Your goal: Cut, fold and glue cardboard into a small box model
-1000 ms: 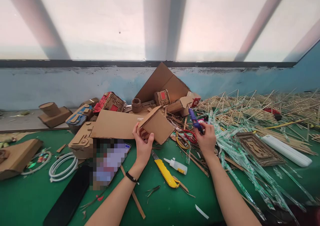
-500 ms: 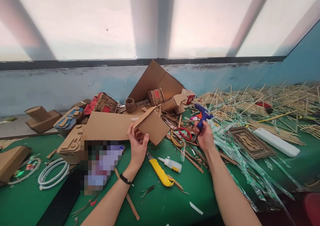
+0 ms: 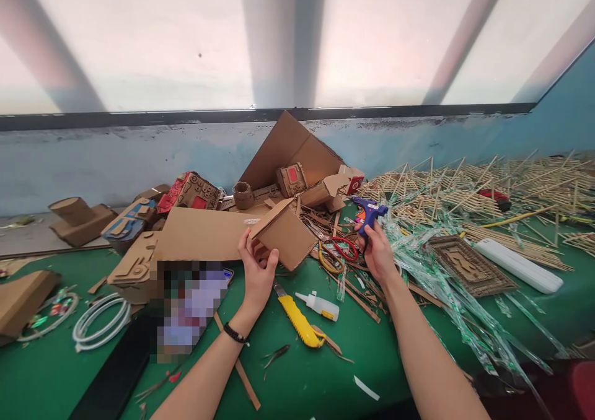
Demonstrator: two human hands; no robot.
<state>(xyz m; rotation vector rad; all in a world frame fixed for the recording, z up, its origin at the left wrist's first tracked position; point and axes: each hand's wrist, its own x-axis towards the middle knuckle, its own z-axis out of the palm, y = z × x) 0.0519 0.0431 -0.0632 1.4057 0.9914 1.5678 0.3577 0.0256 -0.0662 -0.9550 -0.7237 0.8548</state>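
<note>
My left hand (image 3: 256,271) grips the near edge of a folded piece of cardboard (image 3: 286,234), thumb on one side and fingers on the other. One panel of it stands up at an angle, and a long flat cardboard panel (image 3: 199,234) stretches away to the left. In my right hand (image 3: 379,256) is a blue glue gun (image 3: 370,210), its nozzle pointing left toward the cardboard but apart from it. Between my forearms lie a yellow utility knife (image 3: 300,321) and a small clear bottle with a pointed tip (image 3: 318,305).
A phone (image 3: 195,311) lies left of my left hand, partly blurred out. Several cardboard models (image 3: 198,191) line the wall. Bamboo sticks (image 3: 465,191) and green-clear plastic wrappers (image 3: 446,284) cover the right side. Red-handled scissors (image 3: 344,248) rest among scraps.
My right hand has shifted slightly left with the glue gun, which sits a little lower and closer to the cardboard. My left hand keeps its hold in nearly the same place.
</note>
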